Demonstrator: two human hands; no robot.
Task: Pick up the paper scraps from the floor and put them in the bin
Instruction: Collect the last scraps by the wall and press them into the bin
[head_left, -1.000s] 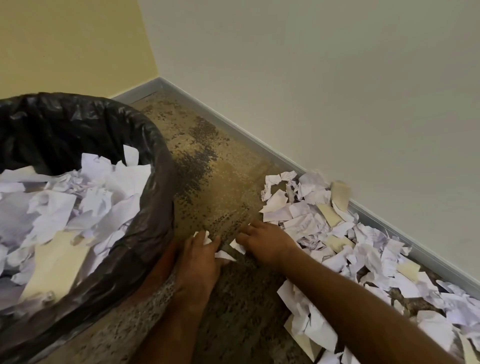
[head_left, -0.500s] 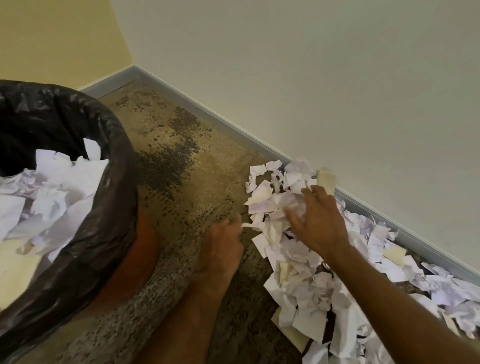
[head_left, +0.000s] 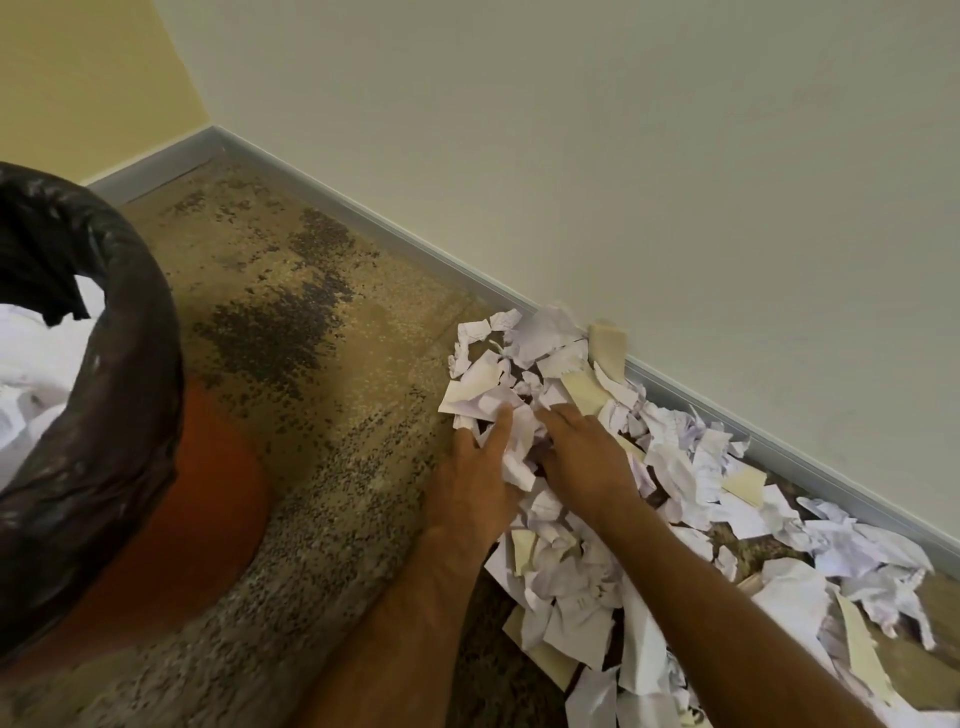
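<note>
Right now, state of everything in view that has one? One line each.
left hand: on the heap's near edge, fingers extended into scraps, nothing lifted.
right hand: laid on the heap, fingers spread, nothing lifted.
paper scraps: heaped on the floor along the baseboard, uncollected.
bin: upright, open, black liner folded over the rim, white paper inside.

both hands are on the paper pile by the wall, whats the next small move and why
Probably draw the left hand and right hand together to bunch the paper scraps between them. Both lie on the near end of the pile with fingers fairly straight, nothing lifted yet, and loose pieces sit in the gap. The bin, lined in black and already holding paper, stands to the left for the carry after.
</note>
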